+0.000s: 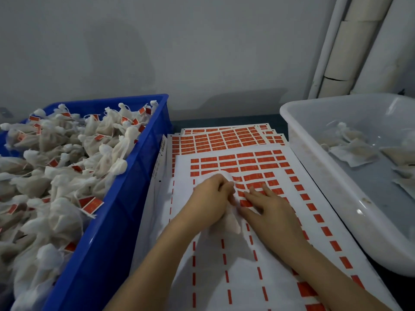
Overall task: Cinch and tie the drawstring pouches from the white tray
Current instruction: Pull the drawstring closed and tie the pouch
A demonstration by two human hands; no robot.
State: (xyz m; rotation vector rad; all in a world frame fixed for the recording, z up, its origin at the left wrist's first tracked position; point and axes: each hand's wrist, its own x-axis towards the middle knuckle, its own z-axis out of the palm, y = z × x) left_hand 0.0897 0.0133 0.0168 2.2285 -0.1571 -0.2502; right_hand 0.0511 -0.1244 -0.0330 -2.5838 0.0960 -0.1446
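My left hand curls round a pouch, gripping it over the label sheet. My right hand lies flat just beside it, fingers straight, tips on orange labels. Both forearms reach forward. The blue crate is heaped with tied pouches; the white tray holds a few flat pouches.
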